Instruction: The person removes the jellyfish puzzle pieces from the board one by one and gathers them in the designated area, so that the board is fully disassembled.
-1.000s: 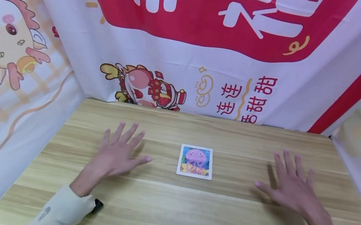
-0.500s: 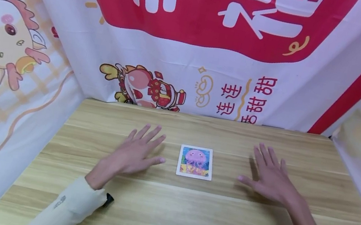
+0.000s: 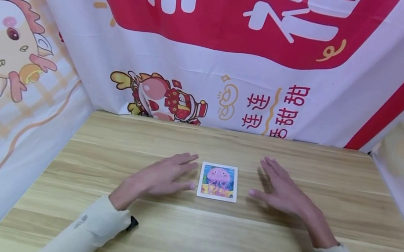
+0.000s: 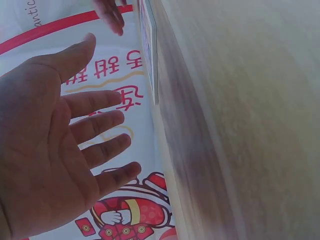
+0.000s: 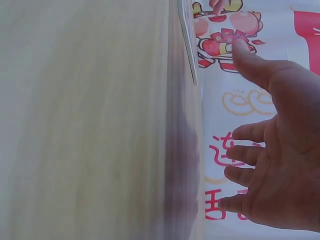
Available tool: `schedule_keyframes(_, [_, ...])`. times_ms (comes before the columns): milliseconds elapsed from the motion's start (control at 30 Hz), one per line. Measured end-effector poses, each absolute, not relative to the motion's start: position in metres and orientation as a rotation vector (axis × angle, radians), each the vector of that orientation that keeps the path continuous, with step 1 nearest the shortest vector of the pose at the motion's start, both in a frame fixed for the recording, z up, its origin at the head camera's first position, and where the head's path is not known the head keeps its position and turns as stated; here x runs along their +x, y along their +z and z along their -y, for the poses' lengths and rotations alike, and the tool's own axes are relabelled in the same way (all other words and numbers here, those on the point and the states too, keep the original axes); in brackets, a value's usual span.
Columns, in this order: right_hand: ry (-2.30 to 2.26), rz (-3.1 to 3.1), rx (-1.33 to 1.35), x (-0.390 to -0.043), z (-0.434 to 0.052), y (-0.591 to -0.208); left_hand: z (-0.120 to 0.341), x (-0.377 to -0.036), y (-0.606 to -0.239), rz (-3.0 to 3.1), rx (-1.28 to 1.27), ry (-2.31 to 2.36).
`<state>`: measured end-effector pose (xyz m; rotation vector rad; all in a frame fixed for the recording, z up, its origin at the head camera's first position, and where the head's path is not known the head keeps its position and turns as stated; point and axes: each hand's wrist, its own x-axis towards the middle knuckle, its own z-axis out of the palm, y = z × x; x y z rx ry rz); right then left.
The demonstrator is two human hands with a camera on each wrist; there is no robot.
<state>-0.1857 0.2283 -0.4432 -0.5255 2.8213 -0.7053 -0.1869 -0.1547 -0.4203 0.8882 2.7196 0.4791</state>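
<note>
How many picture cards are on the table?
1. The jellyfish card lies flat mid-table, between the left hand and the right hand. No others show.

"连连" and "甜甜" on banner [image 3: 237, 60]

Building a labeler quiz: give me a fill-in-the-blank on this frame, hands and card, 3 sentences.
1. The picture on the card shows a pink ____.
2. The card lies flat on the wooden ____, between the two hands.
3. The left hand and right hand both have their fingers ____, holding nothing.

Missing words: jellyfish; table; straight
</note>
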Motion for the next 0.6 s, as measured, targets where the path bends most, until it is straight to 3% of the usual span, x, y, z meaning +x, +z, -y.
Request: schedule_keyframes(600, [-0.837, -2.735, -0.602, -0.212, -0.183, -0.443, 0.131, -0.196, -0.425, -2.560, 1.061, 0.497])
